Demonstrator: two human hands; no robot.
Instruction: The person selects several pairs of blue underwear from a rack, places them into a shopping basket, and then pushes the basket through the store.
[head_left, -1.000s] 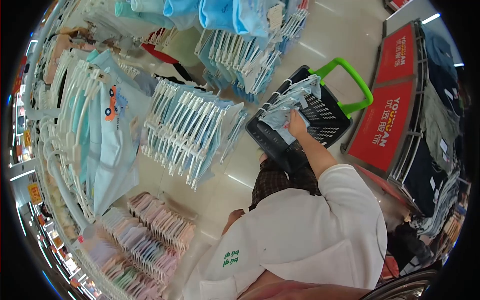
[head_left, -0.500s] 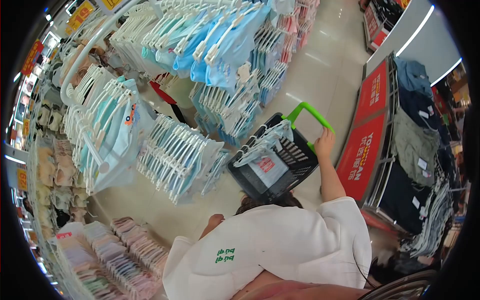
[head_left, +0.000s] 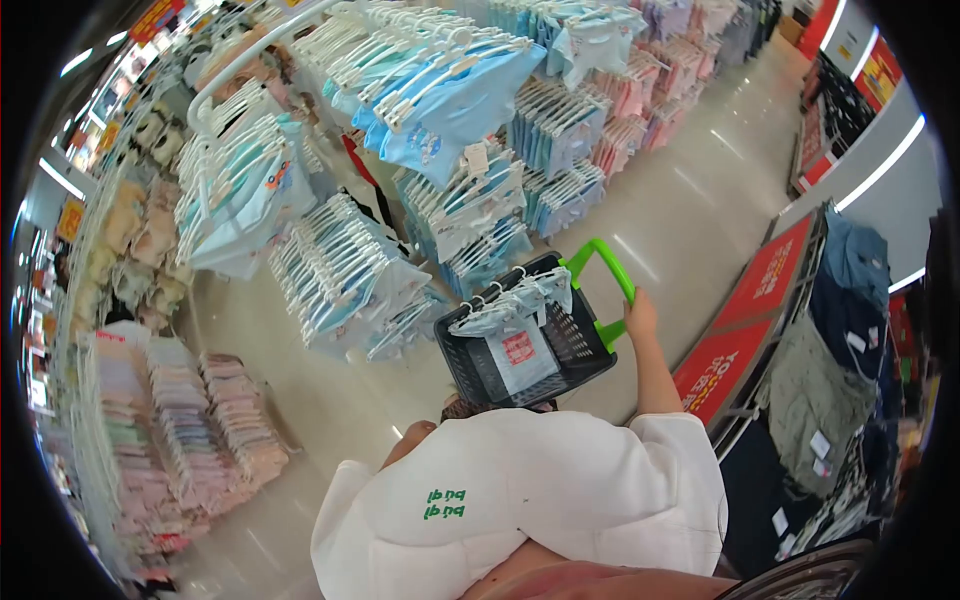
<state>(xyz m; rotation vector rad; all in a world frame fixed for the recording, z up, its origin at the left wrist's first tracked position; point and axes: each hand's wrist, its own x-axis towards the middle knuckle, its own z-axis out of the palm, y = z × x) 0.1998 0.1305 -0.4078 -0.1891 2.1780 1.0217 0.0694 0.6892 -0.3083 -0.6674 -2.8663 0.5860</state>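
My right hand (head_left: 641, 315) is wrapped round the green handle of a black shopping basket (head_left: 575, 368), which hangs in front of my white top. Inside the basket lie several white hangers (head_left: 512, 305) with pale clothes, and a light blue-grey folded item (head_left: 520, 355) with a red printed label. Low beside my body, my left hand (head_left: 414, 432) is only partly visible at the shirt's edge, and its fingers are not clear. It appears away from the basket, nearest to the pale floor (head_left: 340, 410).
Ahead stands a rack of blue clothes (head_left: 440, 115) on white hangers, with lower rows of hanging clothes (head_left: 345, 270). Folded pastel clothes (head_left: 185, 425) are at left. At right, a display stand with red signs (head_left: 745, 310) holds dark trousers. An aisle (head_left: 690, 170) runs between them.
The view has shifted, with more of the aisle ahead showing. The basket, still in my right hand, appears slightly further left and lower. The left hand shows less beside the shirt.
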